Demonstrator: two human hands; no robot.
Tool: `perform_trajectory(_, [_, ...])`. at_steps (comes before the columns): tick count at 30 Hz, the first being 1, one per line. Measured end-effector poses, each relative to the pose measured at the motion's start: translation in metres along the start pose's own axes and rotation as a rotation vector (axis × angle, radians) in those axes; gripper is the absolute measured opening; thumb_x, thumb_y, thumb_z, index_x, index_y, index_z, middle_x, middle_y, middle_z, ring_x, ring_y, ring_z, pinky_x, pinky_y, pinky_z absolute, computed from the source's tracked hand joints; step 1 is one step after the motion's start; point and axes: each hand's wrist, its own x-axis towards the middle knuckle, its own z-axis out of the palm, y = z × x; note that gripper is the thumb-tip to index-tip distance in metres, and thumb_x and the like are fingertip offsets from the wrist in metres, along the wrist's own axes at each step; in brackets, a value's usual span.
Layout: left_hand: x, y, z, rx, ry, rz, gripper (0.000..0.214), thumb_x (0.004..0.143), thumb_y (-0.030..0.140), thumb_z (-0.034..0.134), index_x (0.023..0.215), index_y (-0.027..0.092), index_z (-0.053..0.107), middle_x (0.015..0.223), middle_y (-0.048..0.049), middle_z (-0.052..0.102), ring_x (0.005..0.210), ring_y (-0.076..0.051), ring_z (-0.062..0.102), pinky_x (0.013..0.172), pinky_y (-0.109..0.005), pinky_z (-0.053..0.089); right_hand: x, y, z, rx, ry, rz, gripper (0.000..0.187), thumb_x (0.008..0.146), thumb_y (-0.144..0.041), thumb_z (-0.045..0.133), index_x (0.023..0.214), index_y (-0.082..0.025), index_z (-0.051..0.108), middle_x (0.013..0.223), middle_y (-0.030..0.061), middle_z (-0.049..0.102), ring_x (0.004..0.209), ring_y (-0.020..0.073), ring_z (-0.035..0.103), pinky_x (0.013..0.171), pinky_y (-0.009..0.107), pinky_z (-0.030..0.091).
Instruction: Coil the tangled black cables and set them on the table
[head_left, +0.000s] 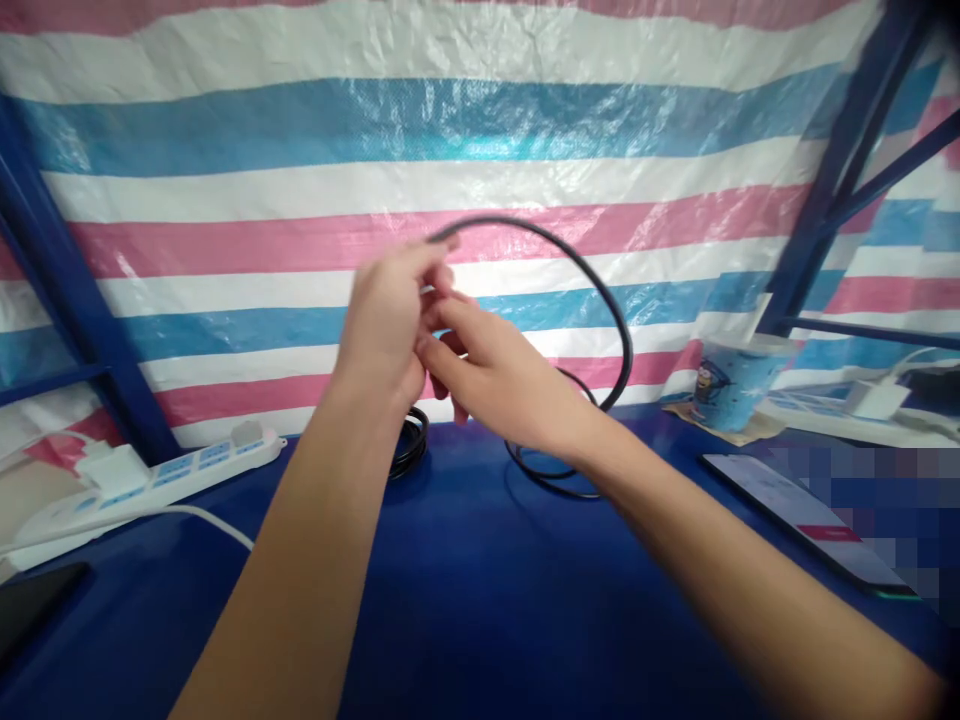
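A black cable [577, 260] arcs up from the fingers of my left hand [386, 310] and loops round to the right, down to the table. Those fingers are curled about the cable. Against them presses my right hand [502, 370], its thumb and fingers closed together beside the left palm. What lies between the right fingertips is hidden. Behind the wrists, a coil of black cable [410, 445] rests on the table, partly covered by my left arm. Thinner loops of cable lie below my right wrist.
On the blue table [480, 610] a white power strip [217, 470] with a plugged-in charger stands left, near a dark phone [37, 605]. Right are a blue paper cup [739, 380] with a straw and a lit phone [802, 520]. Striped sheeting [480, 120] hangs behind, between blue posts.
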Motion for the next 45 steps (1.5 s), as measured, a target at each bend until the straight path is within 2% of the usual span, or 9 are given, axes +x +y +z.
perform_trajectory(5, [0.004, 0.028, -0.030, -0.006, 0.121, 0.208, 0.012, 0.079, 0.009, 0.054, 0.068, 0.014, 0.057, 0.052, 0.0050, 0.039, 0.049, -0.006, 0.045, 0.050, -0.021, 0.042, 0.009, 0.004, -0.022, 0.338, -0.264, -0.004, 0.014, 0.092, -0.022, 0.052, 0.104, -0.017, 0.056, 0.067, -0.0025, 0.058, 0.042, 0.0060, 0.051, 0.041, 0.017, 0.040])
perform_trajectory(16, [-0.002, 0.029, -0.030, 0.635, -0.157, 0.241, 0.008, 0.076, 0.015, 0.057, 0.077, 0.019, 0.063, 0.052, 0.0031, 0.046, 0.048, -0.008, 0.045, 0.051, -0.023, 0.037, -0.004, 0.015, -0.072, 0.364, 0.006, 0.005, 0.007, 0.072, -0.012, 0.072, 0.072, -0.015, 0.065, 0.051, -0.0032, 0.050, 0.042, 0.0055, 0.045, 0.035, 0.018, 0.030])
perform_trajectory(22, [-0.006, 0.028, -0.025, 0.460, -0.136, 0.209, 0.009, 0.075, 0.019, 0.060, 0.082, 0.021, 0.065, 0.072, -0.0010, 0.064, 0.068, -0.015, 0.060, 0.058, -0.025, 0.042, -0.011, -0.001, -0.081, 0.283, 0.396, -0.135, 0.010, 0.083, -0.012, 0.065, 0.073, -0.015, 0.066, 0.069, 0.0008, 0.052, 0.058, 0.0087, 0.049, 0.050, 0.023, 0.039])
perform_trajectory(27, [-0.008, 0.021, -0.015, 0.385, -0.029, 0.214, 0.003, 0.071, 0.021, 0.064, 0.070, 0.019, 0.062, 0.089, -0.0032, 0.063, 0.093, -0.017, 0.059, 0.067, -0.024, 0.045, -0.011, -0.007, -0.082, 0.564, 0.357, -0.076, 0.026, 0.097, -0.023, 0.046, 0.075, -0.019, 0.059, 0.092, 0.0032, 0.058, 0.088, 0.0129, 0.058, 0.076, 0.024, 0.052])
perform_trajectory(31, [-0.013, 0.024, -0.006, 0.219, -0.021, 0.239, 0.057, 0.060, -0.004, 0.059, 0.110, 0.024, 0.057, 0.094, -0.0008, 0.060, 0.090, -0.013, 0.059, 0.069, -0.019, 0.046, -0.008, -0.011, -0.070, 0.721, 0.390, 0.010, 0.032, 0.102, -0.024, 0.035, 0.072, -0.018, 0.046, 0.058, -0.0060, 0.039, 0.048, 0.0046, 0.044, 0.071, 0.023, 0.053])
perform_trajectory(34, [-0.018, 0.035, -0.003, -0.012, -0.034, 0.029, 0.084, 0.055, -0.013, 0.043, 0.132, 0.021, 0.038, 0.095, -0.0036, 0.060, 0.082, -0.011, 0.062, 0.060, -0.016, 0.046, -0.011, -0.010, -0.064, 0.607, 0.140, 0.078, 0.024, 0.100, -0.029, 0.042, 0.077, -0.020, 0.045, 0.049, -0.0090, 0.022, 0.035, 0.0045, 0.020, 0.039, 0.019, 0.040])
perform_trajectory(37, [-0.021, 0.039, -0.003, 0.015, -0.105, -0.116, 0.067, 0.058, -0.005, 0.043, 0.123, 0.015, 0.045, 0.096, -0.0078, 0.062, 0.063, -0.009, 0.060, 0.044, -0.015, 0.040, -0.013, -0.006, -0.063, 0.266, -0.172, 0.038, 0.018, 0.090, -0.022, 0.055, 0.075, -0.021, 0.046, 0.051, -0.0071, 0.032, 0.038, 0.0060, 0.029, 0.033, 0.019, 0.024])
perform_trajectory(42, [-0.020, 0.024, 0.000, 0.460, -0.411, -0.054, 0.010, 0.066, 0.006, 0.057, 0.067, 0.016, 0.061, 0.061, 0.0005, 0.052, 0.041, -0.003, 0.042, 0.033, -0.013, 0.031, -0.010, 0.000, -0.065, -0.273, -0.019, -0.084, 0.020, 0.074, 0.000, 0.055, 0.064, -0.017, 0.049, 0.062, -0.0031, 0.049, 0.052, 0.0075, 0.040, 0.044, 0.022, 0.029])
perform_trajectory(45, [-0.020, 0.018, 0.002, 0.506, -0.473, -0.002, 0.015, 0.070, 0.014, 0.063, 0.056, 0.016, 0.057, 0.055, 0.0008, 0.049, 0.042, -0.005, 0.043, 0.033, -0.015, 0.031, -0.012, -0.002, -0.064, -0.522, 0.048, -0.121, 0.022, 0.065, 0.003, 0.049, 0.062, -0.018, 0.047, 0.061, -0.0005, 0.053, 0.051, 0.0103, 0.041, 0.045, 0.025, 0.027])
